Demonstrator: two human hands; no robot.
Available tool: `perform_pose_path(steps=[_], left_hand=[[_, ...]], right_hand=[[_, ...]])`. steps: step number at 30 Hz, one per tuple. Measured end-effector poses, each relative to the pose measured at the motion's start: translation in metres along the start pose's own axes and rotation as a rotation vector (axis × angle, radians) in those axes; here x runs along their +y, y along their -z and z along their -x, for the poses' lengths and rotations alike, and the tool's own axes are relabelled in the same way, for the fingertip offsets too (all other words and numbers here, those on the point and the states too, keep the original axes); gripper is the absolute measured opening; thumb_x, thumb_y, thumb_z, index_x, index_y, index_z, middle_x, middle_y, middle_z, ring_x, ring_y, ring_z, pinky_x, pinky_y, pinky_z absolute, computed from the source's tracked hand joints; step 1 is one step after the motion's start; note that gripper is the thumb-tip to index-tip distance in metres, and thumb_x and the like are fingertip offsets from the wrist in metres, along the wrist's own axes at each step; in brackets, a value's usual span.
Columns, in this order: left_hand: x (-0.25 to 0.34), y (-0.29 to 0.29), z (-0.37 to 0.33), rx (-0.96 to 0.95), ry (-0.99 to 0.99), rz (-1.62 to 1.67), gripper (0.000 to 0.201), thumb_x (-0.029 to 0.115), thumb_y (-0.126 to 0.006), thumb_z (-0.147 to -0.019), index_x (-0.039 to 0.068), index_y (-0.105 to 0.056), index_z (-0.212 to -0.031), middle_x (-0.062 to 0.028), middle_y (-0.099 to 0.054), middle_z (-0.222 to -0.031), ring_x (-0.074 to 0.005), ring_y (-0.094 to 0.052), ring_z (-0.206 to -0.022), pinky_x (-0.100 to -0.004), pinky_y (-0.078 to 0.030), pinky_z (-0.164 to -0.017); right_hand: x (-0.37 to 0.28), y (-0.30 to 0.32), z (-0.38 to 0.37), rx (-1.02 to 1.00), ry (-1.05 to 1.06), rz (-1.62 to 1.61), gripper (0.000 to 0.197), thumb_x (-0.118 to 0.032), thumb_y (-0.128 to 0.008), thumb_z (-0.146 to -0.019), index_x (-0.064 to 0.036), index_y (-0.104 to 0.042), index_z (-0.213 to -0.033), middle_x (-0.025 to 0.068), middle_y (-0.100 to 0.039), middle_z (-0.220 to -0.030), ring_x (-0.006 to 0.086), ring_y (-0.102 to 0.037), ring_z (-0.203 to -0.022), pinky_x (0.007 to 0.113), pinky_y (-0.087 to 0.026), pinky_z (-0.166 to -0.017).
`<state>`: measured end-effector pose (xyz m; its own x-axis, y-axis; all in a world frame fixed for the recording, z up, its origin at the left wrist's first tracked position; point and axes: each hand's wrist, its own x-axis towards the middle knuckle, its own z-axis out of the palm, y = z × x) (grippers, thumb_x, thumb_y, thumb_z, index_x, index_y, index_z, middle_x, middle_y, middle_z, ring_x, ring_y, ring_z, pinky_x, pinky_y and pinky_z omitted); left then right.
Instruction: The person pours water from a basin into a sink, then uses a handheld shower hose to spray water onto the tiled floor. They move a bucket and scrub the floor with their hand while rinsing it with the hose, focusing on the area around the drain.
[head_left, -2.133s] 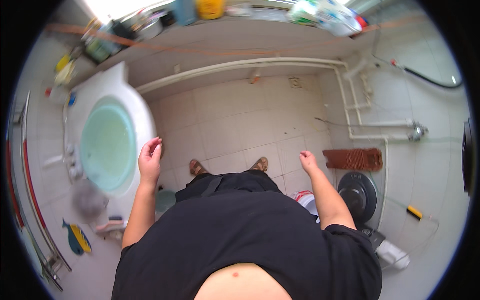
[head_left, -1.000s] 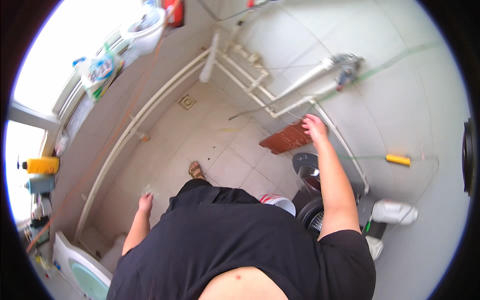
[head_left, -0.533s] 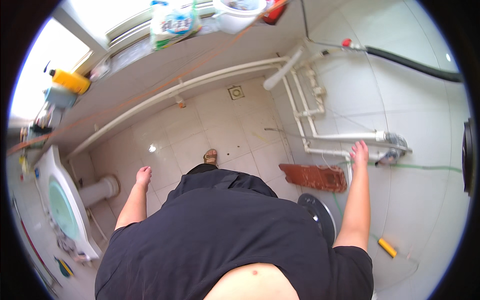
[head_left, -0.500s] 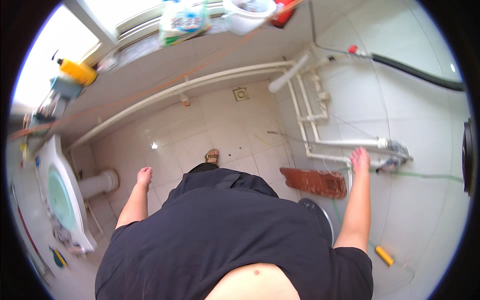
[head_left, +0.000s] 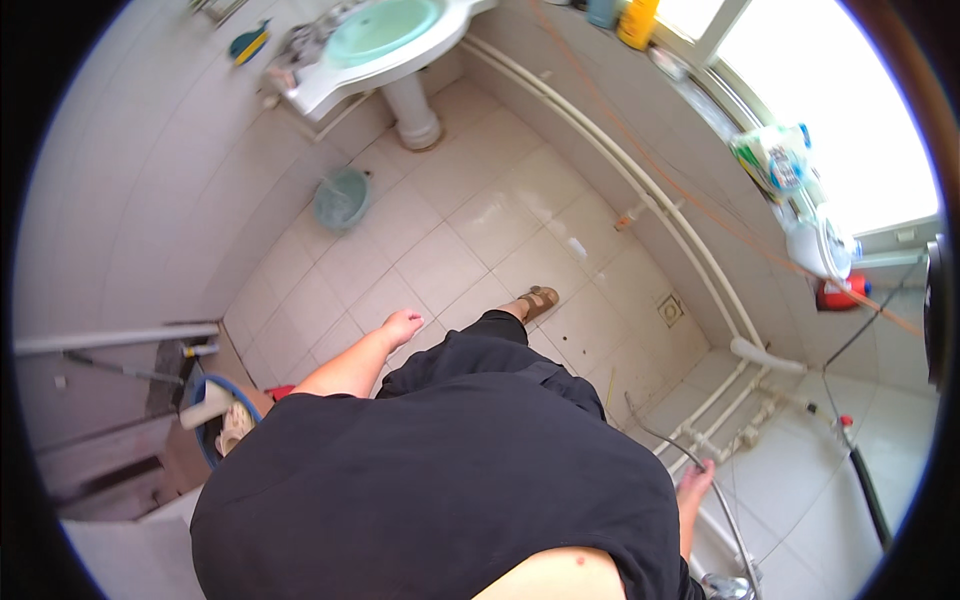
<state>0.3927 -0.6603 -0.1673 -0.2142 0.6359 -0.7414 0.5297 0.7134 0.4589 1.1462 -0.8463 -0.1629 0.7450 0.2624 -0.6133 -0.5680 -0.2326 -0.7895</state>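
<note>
My left hand [head_left: 403, 325] hangs over the tiled floor beside my thigh, its fingers loosely curled with nothing seen in them. My right hand [head_left: 694, 482] is low on the right, fingers stretched out, close to a grey flexible hose [head_left: 730, 520] and the white wall pipes [head_left: 708, 448]. The hose passes by the fingertips; whether they touch it I cannot tell. Part of a chrome fitting [head_left: 727, 587] shows at the bottom edge beneath that arm. One foot in a brown sandal [head_left: 540, 300] is stepping forward on the floor.
A pedestal washbasin [head_left: 408, 85] stands at the far left, near a pale green basin [head_left: 342, 198] on the floor. At left is a blue-rimmed bucket [head_left: 205, 440] holding light-coloured shoes. A floor drain [head_left: 670, 310] lies by the right wall. Bottles and a bag [head_left: 775, 160] line the windowsill.
My view has swung left, bringing the green basin and the bucket into sight. The right hand has dropped lower, and the brown board beside it has left the picture.
</note>
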Motion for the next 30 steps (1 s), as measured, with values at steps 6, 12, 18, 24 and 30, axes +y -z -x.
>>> perform_pose_path(steps=[6,12,18,24,30], left_hand=[[-0.051,0.024,0.038,0.079,0.124,0.230,0.031,0.024,-0.053,-0.079,0.004,-0.057,-0.102,-0.0106,-0.059,-0.093,-0.0192,-0.055,-0.085,-0.0311,-0.043,-0.074],[-0.075,0.063,0.016,0.126,0.155,0.487,0.028,0.023,-0.052,-0.081,0.003,-0.055,-0.101,-0.0058,-0.058,-0.087,-0.0148,-0.053,-0.076,-0.0286,-0.044,-0.069],[-0.064,0.155,-0.027,-0.037,0.084,0.624,0.033,0.027,-0.045,-0.085,0.007,-0.046,-0.111,-0.0048,-0.055,-0.103,-0.0154,-0.050,-0.091,-0.0285,-0.042,-0.073],[0.028,0.229,-0.055,-0.416,-0.154,0.667,0.034,0.026,-0.044,-0.087,0.005,-0.044,-0.114,-0.0083,-0.053,-0.107,-0.0174,-0.050,-0.096,-0.0298,-0.041,-0.080],[0.161,0.230,-0.073,-0.826,-0.189,0.998,0.041,0.033,-0.046,-0.086,0.006,-0.040,-0.116,-0.0114,-0.049,-0.112,-0.0206,-0.045,-0.105,-0.0356,-0.036,-0.089]], right_hand=[[0.042,-0.156,0.065,-0.324,-0.083,-0.012,0.043,-0.022,-0.055,-0.079,-0.0157,-0.041,-0.119,-0.0001,-0.047,-0.113,0.0147,-0.042,-0.104,0.036,-0.026,-0.094],[0.072,-0.304,0.165,-0.570,-0.194,-0.080,0.046,-0.024,-0.055,-0.079,-0.0173,-0.039,-0.122,0.0025,-0.045,-0.121,0.0194,-0.041,-0.108,0.036,-0.023,-0.098],[0.091,-0.423,0.264,-0.598,-0.291,-0.235,0.032,-0.024,-0.057,-0.077,-0.0170,-0.054,-0.108,0.0067,-0.046,-0.117,0.0225,-0.042,-0.107,0.035,-0.026,-0.098],[0.133,-0.534,0.384,-0.836,-0.443,-0.353,0.020,-0.016,-0.054,-0.080,-0.0094,-0.057,-0.099,0.0123,-0.050,-0.115,0.0279,-0.044,-0.109,0.037,-0.035,-0.094],[0.167,-0.579,0.466,-1.041,-0.467,-0.344,0.020,-0.010,-0.047,-0.084,-0.0090,-0.056,-0.101,0.0125,-0.045,-0.121,0.0276,-0.041,-0.114,0.037,-0.038,-0.093]])
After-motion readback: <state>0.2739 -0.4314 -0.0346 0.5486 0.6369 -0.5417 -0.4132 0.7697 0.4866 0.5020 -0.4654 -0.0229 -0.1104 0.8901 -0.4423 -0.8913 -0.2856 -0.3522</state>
